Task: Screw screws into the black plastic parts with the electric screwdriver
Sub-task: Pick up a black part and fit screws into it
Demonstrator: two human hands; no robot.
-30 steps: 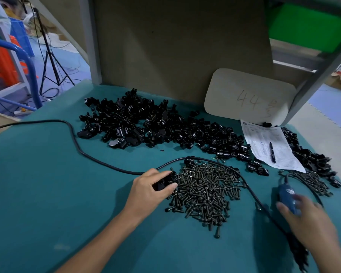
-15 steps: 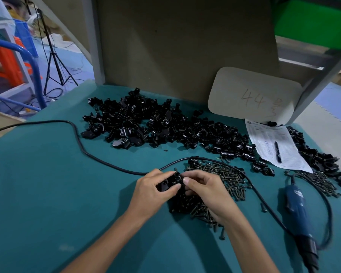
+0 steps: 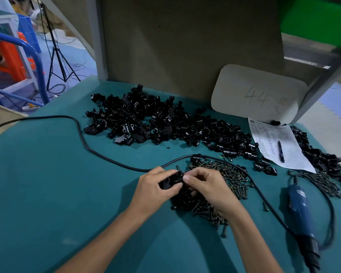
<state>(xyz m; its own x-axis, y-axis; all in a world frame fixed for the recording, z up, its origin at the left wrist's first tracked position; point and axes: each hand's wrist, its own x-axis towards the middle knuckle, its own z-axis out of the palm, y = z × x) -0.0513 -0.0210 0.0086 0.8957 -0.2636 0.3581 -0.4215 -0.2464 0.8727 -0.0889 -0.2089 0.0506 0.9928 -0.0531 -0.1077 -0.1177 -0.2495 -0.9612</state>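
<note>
Gripping a part (image 3: 170,181) in the left hand (image 3: 154,191), thumb and fingers curled round it, above the table (image 3: 47,184) at the left edge of the screws (image 3: 230,180). Pinching its top with the right hand (image 3: 207,186), fingers bent close; cannot tell whether on a screw as well. Working with the screwdriver (image 3: 300,205) flat on the table, off right, apart from both hands.

screw pile (image 3: 230,178) partly hidden under right hand (image 3: 209,189) | electric screwdriver (image 3: 301,211) rear blurred, cut by bottom edge | paper sheet (image 3: 278,142) print unreadable
</note>
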